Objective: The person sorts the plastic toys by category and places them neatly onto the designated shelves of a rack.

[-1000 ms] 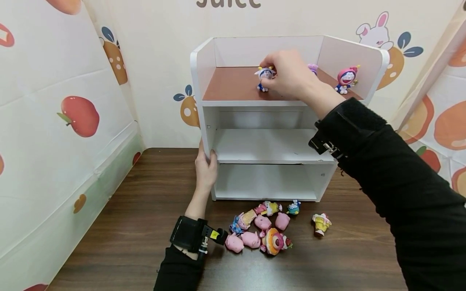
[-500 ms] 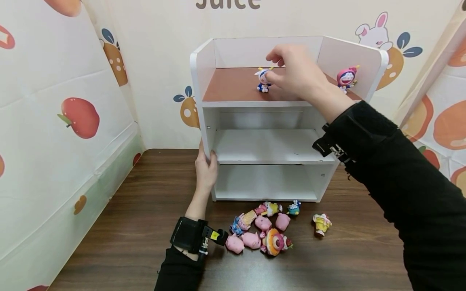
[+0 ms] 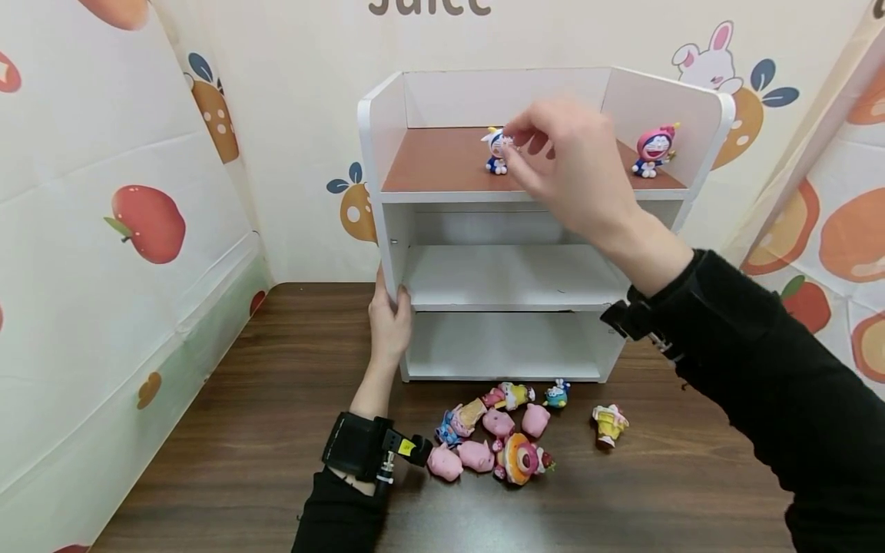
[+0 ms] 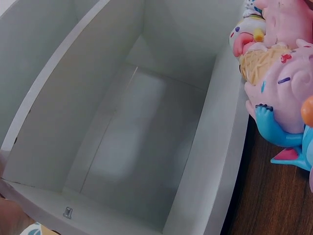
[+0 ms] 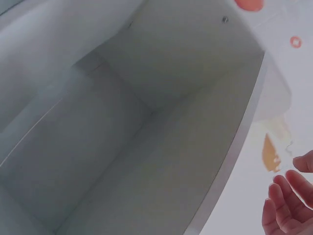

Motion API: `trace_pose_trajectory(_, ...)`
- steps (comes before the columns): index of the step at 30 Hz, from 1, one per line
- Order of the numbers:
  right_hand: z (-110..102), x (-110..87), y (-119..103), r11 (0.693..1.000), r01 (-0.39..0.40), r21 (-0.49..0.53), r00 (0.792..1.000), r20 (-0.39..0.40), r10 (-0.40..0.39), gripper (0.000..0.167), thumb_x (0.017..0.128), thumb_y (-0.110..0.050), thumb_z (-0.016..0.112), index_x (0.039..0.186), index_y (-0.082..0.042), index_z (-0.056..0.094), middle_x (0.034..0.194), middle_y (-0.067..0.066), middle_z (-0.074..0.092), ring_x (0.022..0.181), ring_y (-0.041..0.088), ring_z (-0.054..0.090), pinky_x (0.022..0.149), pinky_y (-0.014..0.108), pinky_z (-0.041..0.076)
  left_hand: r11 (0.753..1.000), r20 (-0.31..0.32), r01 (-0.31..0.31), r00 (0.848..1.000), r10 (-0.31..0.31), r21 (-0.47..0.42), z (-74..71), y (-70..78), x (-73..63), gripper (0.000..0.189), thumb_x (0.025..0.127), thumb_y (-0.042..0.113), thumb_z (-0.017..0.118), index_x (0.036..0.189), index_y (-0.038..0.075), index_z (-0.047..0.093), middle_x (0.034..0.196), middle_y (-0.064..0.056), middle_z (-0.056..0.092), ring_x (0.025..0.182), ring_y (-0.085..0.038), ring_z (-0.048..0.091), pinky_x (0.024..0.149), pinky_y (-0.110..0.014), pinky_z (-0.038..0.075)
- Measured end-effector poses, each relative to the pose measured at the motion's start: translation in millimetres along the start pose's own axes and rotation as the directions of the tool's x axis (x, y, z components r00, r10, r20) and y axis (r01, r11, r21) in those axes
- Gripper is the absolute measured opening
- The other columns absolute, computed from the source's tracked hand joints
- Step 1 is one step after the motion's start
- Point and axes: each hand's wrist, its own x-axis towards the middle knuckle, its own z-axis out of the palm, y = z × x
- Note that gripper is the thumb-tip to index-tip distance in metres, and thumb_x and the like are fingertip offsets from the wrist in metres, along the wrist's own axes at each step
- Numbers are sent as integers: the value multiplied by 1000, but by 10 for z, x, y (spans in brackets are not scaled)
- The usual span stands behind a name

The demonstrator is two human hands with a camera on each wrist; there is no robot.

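Our right hand (image 3: pixel 570 165) has drawn back, fingers (image 3: pixel 538 121) loosely apart in the head view; the horned figurine (image 3: pixel 496 153) stands on the top shelf (image 3: pixel 435 161), apparently released, while our left hand (image 3: pixel 390 326) grips the cabinet (image 3: pixel 512 276). Left wrist view: toys (image 4: pixel 281 93) beside the cabinet. Right wrist view: we see nothing held.

White shelf (image 5: pixel 186 142) — and one of the hands (image 5: pixel 295 204), lower right

One cabinet (image 3: pixel 456 197), two shelved figurines (image 3: pixel 651 153), four pink pigs (image 3: pixel 477 455)
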Motion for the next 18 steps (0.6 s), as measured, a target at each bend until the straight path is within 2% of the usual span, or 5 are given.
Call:
trace_pose_trajectory(6,17,-309,-57,988,156,0,985,-72,-156,13,87,-7,62,93,4,67,83,15,67,73,22,57,67,25,42,1000,5,0,1000,0,0,-7,1,1,54,93,-1,40,145,0,29,140,-24,44,128,-37,42,103,-57,33)
trace_pose_trajectory(12,87,-760,-60,968,247,35,967,-73,-244,11,84,-7,63,90,3,66,82,13,67,73,21,59,70,22,46,1000,6,8,1000,-8,-4,-12,8,0,53,93,-1,40,145,0,29,140,-24,44,128,-37,42,103,-57,33)
trace_pose_trajectory(18,249,-1218,16,955,297,22,955,-33,-296,31,96,-24,49,87,0,66,77,9,65,70,19,59,64,31,48,1000,5,10,1000,-10,1,-15,22,-7,53,93,-1,41,144,-1,31,140,-24,44,128,-37,42,103,-57,32)
